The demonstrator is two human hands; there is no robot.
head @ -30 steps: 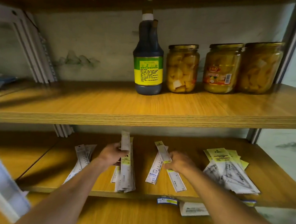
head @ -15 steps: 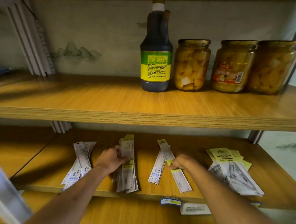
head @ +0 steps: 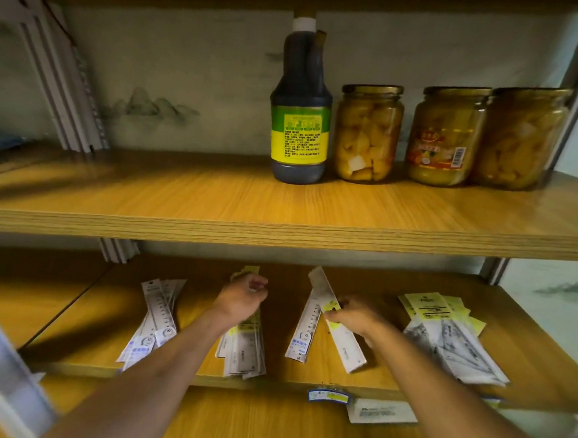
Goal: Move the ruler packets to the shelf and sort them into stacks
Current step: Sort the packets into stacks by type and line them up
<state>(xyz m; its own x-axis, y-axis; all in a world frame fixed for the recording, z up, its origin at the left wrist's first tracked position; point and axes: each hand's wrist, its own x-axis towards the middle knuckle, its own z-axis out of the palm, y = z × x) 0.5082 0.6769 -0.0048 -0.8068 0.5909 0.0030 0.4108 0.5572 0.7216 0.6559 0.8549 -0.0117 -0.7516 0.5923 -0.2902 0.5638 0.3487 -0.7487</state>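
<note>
- Upper shelf (head: 179, 207): dark bottle (head: 301, 117) with a green-yellow label, then three jars (head: 368, 133) of yellow fruit chunks to its right, in a row at the back.
- Lower shelf (head: 355, 380): this is where your ruler packets sit, in four groups left to right.
- Far-right pile (head: 450, 336): wide packets with yellow headers, fanned, not squared.
- Middle-left stack (head: 244, 349): narrow packets, near ends splayed at the shelf's front edge, far ends poking out behind your left hand.
- Far-left stack (head: 157, 315): ruler packets fanned, leaning left, well apart from your hands.
- Pair between your hands: one ruler (head: 305, 329) lying flat, one packet (head: 336, 324) crossing beside it with its far end tilted up.
- Your left hand (head: 241, 296): over the middle-left stack, fingers curled. Can't tell if it's actually gripping a packet or just resting there.
- Your right hand (head: 352, 314): pinching the tilted packet at its yellow band, thumb and fingertips closed on it.
- Front edge of the lower shelf: small blue-yellow price tag (head: 328, 396), white label (head: 382, 411) just right of it.
- Far left of frame: blurred white rail (head: 3, 370), close to the camera.
</note>
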